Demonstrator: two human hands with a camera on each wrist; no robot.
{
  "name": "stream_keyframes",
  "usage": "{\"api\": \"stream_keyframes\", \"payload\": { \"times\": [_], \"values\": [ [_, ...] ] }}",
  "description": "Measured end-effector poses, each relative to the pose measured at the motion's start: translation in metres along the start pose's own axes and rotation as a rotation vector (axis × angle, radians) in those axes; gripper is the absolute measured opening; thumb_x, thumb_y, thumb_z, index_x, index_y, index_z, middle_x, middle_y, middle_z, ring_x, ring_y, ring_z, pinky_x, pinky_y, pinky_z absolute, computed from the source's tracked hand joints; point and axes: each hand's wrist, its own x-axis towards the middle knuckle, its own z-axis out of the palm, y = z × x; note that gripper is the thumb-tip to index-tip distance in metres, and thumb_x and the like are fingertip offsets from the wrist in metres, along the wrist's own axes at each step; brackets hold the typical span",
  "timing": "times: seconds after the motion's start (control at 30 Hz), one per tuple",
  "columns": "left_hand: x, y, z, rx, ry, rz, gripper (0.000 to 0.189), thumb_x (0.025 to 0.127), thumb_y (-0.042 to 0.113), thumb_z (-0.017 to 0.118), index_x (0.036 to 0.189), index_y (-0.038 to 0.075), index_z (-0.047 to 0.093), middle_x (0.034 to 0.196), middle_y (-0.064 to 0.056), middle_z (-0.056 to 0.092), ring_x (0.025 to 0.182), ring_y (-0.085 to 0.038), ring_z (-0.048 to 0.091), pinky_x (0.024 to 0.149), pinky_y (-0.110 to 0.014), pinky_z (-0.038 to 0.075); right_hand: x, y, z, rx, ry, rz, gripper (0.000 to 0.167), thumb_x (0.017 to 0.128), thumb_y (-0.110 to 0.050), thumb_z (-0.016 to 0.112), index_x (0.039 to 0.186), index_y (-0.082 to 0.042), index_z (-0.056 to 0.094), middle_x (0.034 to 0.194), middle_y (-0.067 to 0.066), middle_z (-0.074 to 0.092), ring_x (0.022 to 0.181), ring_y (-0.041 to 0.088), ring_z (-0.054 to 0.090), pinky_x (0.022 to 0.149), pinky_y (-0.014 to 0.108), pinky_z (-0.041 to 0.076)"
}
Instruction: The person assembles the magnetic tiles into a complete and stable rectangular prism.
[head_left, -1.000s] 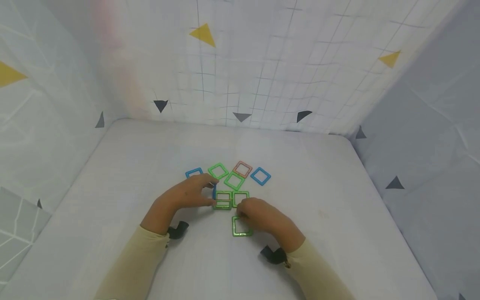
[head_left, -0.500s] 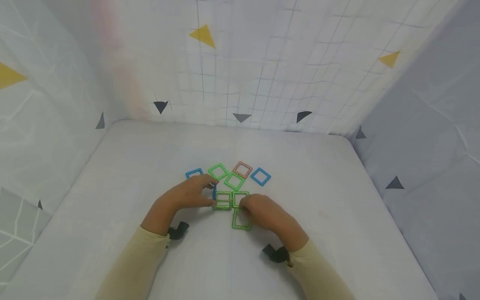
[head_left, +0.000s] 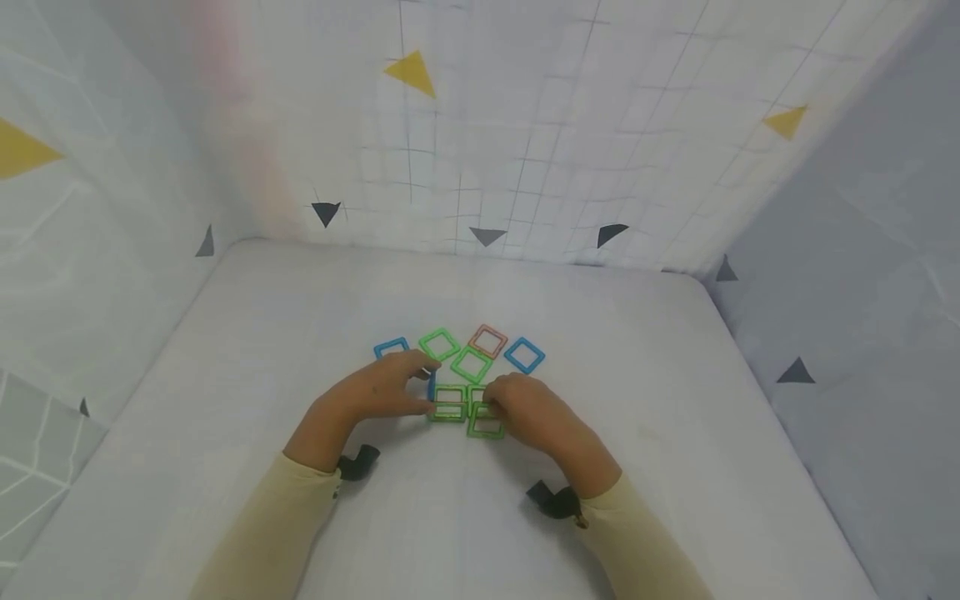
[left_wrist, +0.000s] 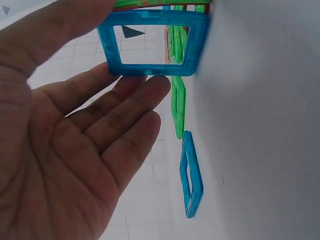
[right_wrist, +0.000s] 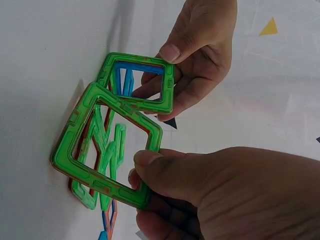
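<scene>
In the head view my left hand (head_left: 375, 386) steadies a small box shape of magnetic tiles at the table's middle. Its thumb and fingertips pinch an upright blue square magnetic tile (left_wrist: 152, 17), open-centred, from its two sides. A green square tile (right_wrist: 135, 60) stands at the front of that shape, the left thumb at its corner. My right hand (head_left: 534, 412) pinches another green square magnetic tile (right_wrist: 75, 120) by one corner between thumb and fingers. That tile is tilted, just right of the upright green one. Behind it, a further green tile (head_left: 470, 402) is partly covered by the right hand.
Farther back on the white table (head_left: 637, 500) lie loose tiles: a green one (head_left: 432, 335), a red one (head_left: 477, 334) touching another green (head_left: 460, 357), and a blue one (head_left: 533, 347) at right. Another blue tile (head_left: 390, 342) is half hidden behind the left hand.
My right hand has brought its green tile away from the table's front edge, up to the other green tiles, and tilted it. The left hand has stayed in place.
</scene>
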Motion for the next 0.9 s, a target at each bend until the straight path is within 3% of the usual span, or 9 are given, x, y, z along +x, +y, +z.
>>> {"api": "stream_keyframes", "payload": {
  "times": [0.27,0.67,0.9],
  "values": [
    [-0.0010,0.0015,0.0001,0.004,0.002,0.007,0.068,0.082,0.037,0.081,0.141,0.017,0.054,0.134,0.002,0.060,0.127,-0.020,0.054,0.106,-0.046,0.046,-0.0018,-0.0006,-0.0026,0.028,0.021,-0.002,0.013,0.096,-0.010,0.066,0.105,-0.013,0.073,0.092,-0.007,0.069,0.086,0.007,0.059,0.083,0.026,0.054],
    [-0.0029,0.0053,-0.0020,0.013,0.010,0.015,0.067,0.082,0.034,0.082,0.139,0.015,0.055,0.133,0.000,0.061,0.126,-0.021,0.055,0.106,-0.045,0.047,-0.0009,-0.0018,-0.0001,-0.014,0.100,-0.074,0.010,0.093,-0.007,0.068,0.100,-0.012,0.074,0.087,-0.006,0.069,0.080,0.007,0.056,0.076,0.024,0.054],
    [-0.0024,0.0059,-0.0021,0.004,0.005,0.006,0.067,0.082,0.034,0.081,0.141,0.016,0.055,0.132,-0.001,0.061,0.126,-0.022,0.055,0.106,-0.046,0.047,-0.0022,-0.0052,-0.0009,-0.073,0.111,-0.072,0.008,0.092,-0.009,0.070,0.099,-0.013,0.073,0.088,-0.007,0.068,0.079,0.007,0.053,0.076,0.023,0.053]
  ]
}}
